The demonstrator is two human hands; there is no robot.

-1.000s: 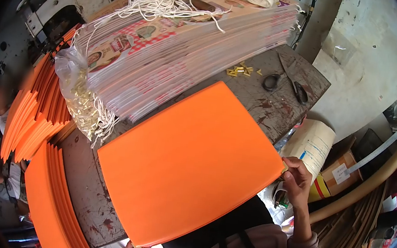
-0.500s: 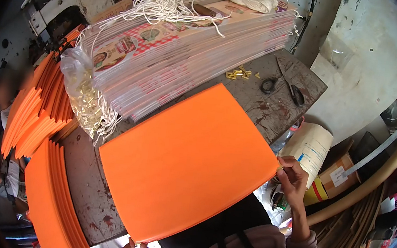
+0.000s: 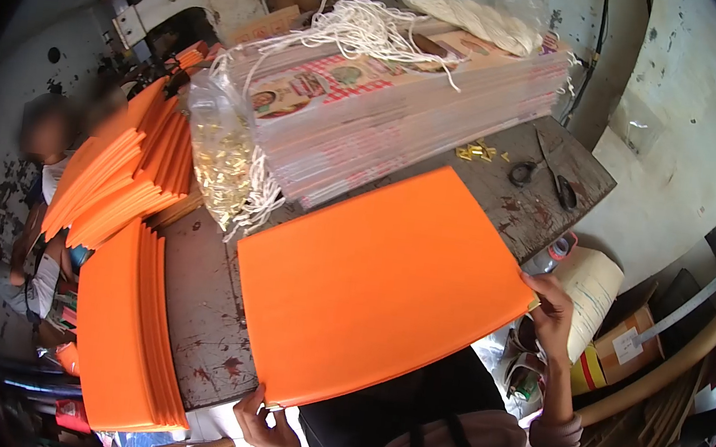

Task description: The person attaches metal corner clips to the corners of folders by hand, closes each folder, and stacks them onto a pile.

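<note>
Head view, orange panel [image 3: 386, 288], left fingers [image 3: 250, 405] pinching one corner, right fingers [image 3: 550, 290] another

The view has swung toward nine o'clock; the left hand [image 3: 272, 433], earlier cut off, now shows fully at the seven o'clock corner of the orange sheet [image 3: 381, 288].

Left hand [image 3: 273, 426] and right hand [image 3: 552, 315] holding two corners of flat orange sheet [image 3: 386, 288], scissors [image 3: 555, 174] near small gold pieces [image 3: 472, 153] on worn table [image 3: 200, 294], white cords [image 3: 362, 30] on tall stack [image 3: 413, 124]
</note>
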